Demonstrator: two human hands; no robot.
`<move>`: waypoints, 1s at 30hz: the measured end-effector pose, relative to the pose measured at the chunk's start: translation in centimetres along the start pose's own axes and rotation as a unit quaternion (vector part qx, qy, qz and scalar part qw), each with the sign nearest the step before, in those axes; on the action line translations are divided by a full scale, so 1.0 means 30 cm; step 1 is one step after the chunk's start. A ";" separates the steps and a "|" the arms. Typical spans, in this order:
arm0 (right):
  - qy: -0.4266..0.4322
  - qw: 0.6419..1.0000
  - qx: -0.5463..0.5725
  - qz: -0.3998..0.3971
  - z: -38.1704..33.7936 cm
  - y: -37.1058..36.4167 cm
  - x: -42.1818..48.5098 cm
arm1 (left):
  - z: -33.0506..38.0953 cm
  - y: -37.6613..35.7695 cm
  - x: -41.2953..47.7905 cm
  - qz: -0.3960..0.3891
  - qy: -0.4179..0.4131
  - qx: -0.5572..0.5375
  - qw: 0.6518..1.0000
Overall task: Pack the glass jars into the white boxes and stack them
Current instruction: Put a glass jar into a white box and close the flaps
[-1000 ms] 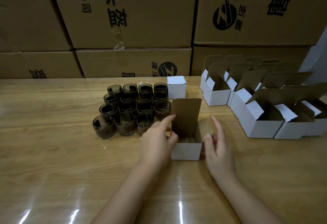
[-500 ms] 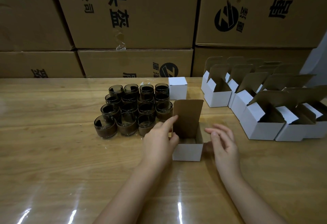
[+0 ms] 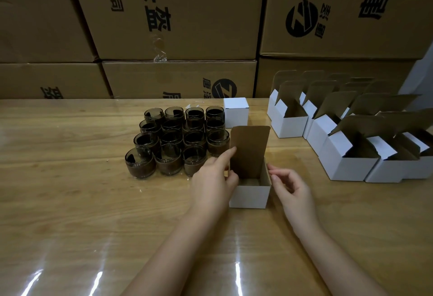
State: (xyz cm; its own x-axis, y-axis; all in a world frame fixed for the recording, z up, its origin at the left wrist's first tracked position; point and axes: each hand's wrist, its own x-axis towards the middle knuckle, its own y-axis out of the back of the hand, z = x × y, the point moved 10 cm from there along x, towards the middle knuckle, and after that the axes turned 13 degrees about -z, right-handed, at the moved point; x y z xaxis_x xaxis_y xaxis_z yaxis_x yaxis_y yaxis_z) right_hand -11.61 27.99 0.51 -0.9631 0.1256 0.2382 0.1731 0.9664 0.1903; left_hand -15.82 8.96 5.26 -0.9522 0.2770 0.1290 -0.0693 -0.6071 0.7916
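A small white box point(image 3: 249, 196) stands open at the table's middle, its brown lid flap point(image 3: 249, 148) upright. My left hand point(image 3: 214, 179) grips the box's left side, with the index finger against the lid flap and the thumb at the left rim. My right hand point(image 3: 289, 187) is at the box's right side, its fingertips touching the right side flap, which is folded inward. Several dark glass jars point(image 3: 181, 141) stand in rows to the left of the box. What lies inside the box is hard to make out.
One closed white box point(image 3: 235, 112) stands behind the jars. Several open white boxes point(image 3: 346, 146) with raised flaps fill the right side. Large cardboard cartons point(image 3: 178, 14) form a wall along the back of the wooden table point(image 3: 70, 202).
My right hand pulled away from the box, then came back to its right side flap and folded it inward. My left hand stayed on the box's left side.
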 end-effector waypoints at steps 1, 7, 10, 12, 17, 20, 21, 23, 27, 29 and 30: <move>-0.003 1.000 0.007 -0.005 0.008 -0.002 0.002 | -0.001 0.000 0.001 -0.001 0.000 0.000 1.000; -0.006 1.000 0.022 -0.021 0.015 -0.010 -0.008 | -0.005 -0.007 0.015 -0.018 -0.024 0.011 0.999; 0.009 1.000 -0.017 -0.010 -0.011 -0.015 -0.018 | -0.009 -0.012 0.021 -0.020 -0.033 0.014 0.999; 0.023 0.999 -0.044 0.001 -0.029 -0.012 -0.019 | -0.011 -0.017 0.023 -0.023 -0.037 0.013 0.999; 0.032 0.998 -0.056 0.009 -0.037 -0.004 -0.017 | -0.026 -0.033 0.043 -0.043 -0.035 0.001 0.998; 0.029 0.997 -0.065 0.007 -0.038 -0.005 -0.017 | -0.025 -0.039 0.049 -0.057 -0.045 -0.004 0.997; 0.027 0.997 -0.065 0.005 -0.039 -0.006 -0.017 | -0.025 -0.040 0.050 -0.060 -0.049 -0.008 0.997; 0.027 0.998 -0.064 0.005 -0.044 -0.008 -0.018 | -0.026 -0.041 0.053 -0.065 -0.054 -0.015 0.996; 0.032 0.998 -0.053 0.007 -0.055 -0.011 -0.017 | -0.029 -0.045 0.058 -0.081 -0.052 -0.043 0.994; 0.036 0.998 -0.054 0.002 -0.061 -0.015 -0.015 | -0.027 -0.046 0.058 -0.089 -0.054 -0.051 0.993; 0.038 0.998 -0.057 -0.003 -0.064 -0.021 -0.014 | -0.028 -0.046 0.059 -0.092 -0.053 -0.053 0.993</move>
State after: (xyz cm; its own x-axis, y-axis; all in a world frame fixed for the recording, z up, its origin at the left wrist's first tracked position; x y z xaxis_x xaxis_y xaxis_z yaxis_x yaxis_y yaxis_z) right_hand -10.93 26.91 2.11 -0.9463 0.0988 0.3079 0.1945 0.9345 0.2981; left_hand -17.65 9.65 3.90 -0.8838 0.4646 0.0553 -0.2758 -0.6127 0.7406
